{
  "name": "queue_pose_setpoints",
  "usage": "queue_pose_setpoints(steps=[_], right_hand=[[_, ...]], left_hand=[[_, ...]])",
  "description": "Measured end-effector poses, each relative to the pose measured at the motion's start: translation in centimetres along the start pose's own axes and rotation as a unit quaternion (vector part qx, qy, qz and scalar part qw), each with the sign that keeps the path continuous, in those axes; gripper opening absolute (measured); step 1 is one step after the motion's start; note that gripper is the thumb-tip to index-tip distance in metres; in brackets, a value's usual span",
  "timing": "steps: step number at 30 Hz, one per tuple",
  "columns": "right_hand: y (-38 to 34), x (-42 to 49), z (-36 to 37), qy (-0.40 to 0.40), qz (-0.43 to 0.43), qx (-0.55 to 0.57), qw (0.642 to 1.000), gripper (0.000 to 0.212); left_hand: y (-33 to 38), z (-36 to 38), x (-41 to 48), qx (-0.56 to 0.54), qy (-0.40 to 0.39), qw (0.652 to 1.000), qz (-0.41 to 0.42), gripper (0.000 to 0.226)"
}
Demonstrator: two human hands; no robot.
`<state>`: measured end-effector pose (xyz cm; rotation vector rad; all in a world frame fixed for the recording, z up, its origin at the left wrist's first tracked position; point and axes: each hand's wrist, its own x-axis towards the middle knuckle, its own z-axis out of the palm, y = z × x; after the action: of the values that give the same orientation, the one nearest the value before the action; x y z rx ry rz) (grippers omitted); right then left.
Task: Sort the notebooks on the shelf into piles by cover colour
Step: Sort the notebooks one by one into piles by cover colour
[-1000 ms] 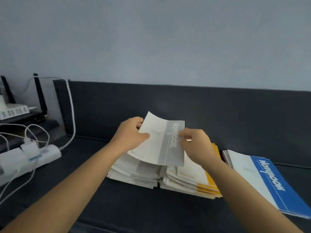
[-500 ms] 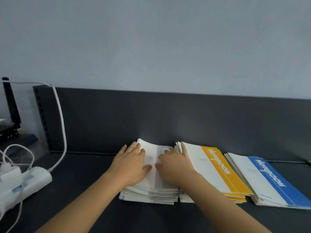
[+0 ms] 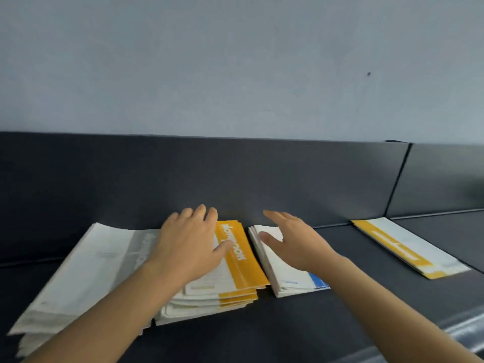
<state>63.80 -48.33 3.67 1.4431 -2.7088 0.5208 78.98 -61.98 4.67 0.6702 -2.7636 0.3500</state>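
On the dark shelf are laid a grey pile, yellow pile, blue pile and, well apart, a yellow notebook.

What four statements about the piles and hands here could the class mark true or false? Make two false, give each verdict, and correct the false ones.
1. The left hand rests flat on the yellow pile. True.
2. The right hand grips a grey notebook. False: it is open above the blue pile and holds nothing.
3. A single yellow notebook lies apart, to the right of the three piles. True.
4. The grey pile lies right of the blue pile. False: it is the leftmost pile, beside the yellow pile.
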Motion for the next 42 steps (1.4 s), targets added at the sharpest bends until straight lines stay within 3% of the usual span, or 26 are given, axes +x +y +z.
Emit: queue_pose_setpoints(steps=[7, 10, 14, 17, 20, 25, 29, 32, 34, 38, 42], right_hand=[[19.8, -0.3, -4.2, -0.017, 0.089, 0.042, 0.995, 0.059], [28.8, 0.8, -4.6, -0.029, 0.117, -0.002, 0.993, 0.052], [36.2, 1.9, -5.2, -0.169, 0.090, -0.079, 0.978, 0.043], [38.0, 3.5, -6.2, -0.219, 0.051, -0.057, 0.973, 0.042], [38.9, 4.7, -6.1, -0.226, 0.025, -0.077, 0.971, 0.040], [39.9, 4.7, -5.5, -0.209, -0.003, -0.024, 0.978, 0.042], [40.1, 4.4, -5.6, -0.183, 0.006, 0.067, 0.981, 0.039], [40.7, 4.5, -5.0, -0.128, 0.057, 0.115, 0.983, 0.035], [41.2, 4.5, -4.7, -0.098, 0.095, 0.111, 0.984, 0.043], [41.4, 4.5, -4.3, -0.075, 0.098, 0.092, 0.988, 0.059], [41.1, 4.6, -4.3, -0.051, 0.100, 0.114, 0.987, 0.059]], left_hand=[[18.1, 2.5, 8.1, -0.015, -0.005, 1.000, 0.027, 0.084], [26.4, 4.5, 12.0, -0.069, -0.050, 0.996, 0.018, 0.081], [34.7, 5.9, 16.6, -0.190, -0.148, 0.971, -0.012, 0.067], [37.9, 6.6, 18.9, -0.294, -0.197, 0.932, -0.078, 0.062], [39.2, 7.4, 20.3, -0.400, -0.184, 0.887, -0.141, 0.055], [40.5, 8.7, 20.8, -0.511, -0.147, 0.825, -0.194, 0.085], [40.6, 8.9, 20.1, -0.522, -0.123, 0.819, -0.203, 0.080], [40.4, 9.2, 19.9, -0.584, -0.142, 0.770, -0.215, 0.073], [40.3, 9.3, 19.8, -0.614, -0.137, 0.746, -0.217, 0.070], [40.3, 9.3, 19.5, -0.629, -0.124, 0.735, -0.220, 0.072], [40.2, 8.8, 19.3, -0.659, -0.090, 0.706, -0.242, 0.063]])
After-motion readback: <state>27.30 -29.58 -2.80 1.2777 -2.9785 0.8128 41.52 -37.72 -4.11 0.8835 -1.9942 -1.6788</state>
